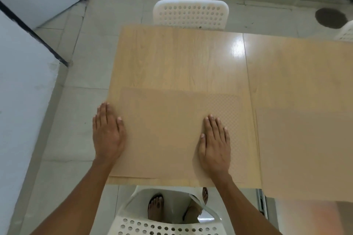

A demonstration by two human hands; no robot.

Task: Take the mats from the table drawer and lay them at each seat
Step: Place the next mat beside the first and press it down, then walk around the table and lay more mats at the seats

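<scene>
I'm looking down at the table and there's a tan mat lying flat at the near seat, almost the same colour as the wood, its near edge close to the table's near edge. My left hand lies flat with fingers straight, at the mat's left edge where the table ends; whether it touches the mat or just the tabletop I can't tell. My right hand presses flat on the mat's right part, fingers straight, gripping nothing. Both hands are released, palms down.

The mat shows a fine dimpled weave near my right fingers, so I judge it thin, light and floppy, probably a little grippy on its face. It lies dead flat, no curl. To shift it I'd slide it under flat palms, or pinch a near corner and lift, expecting it to sag.

A second mat sits just right, overhanging the near edge. White chairs: one across the table, one below me.
</scene>
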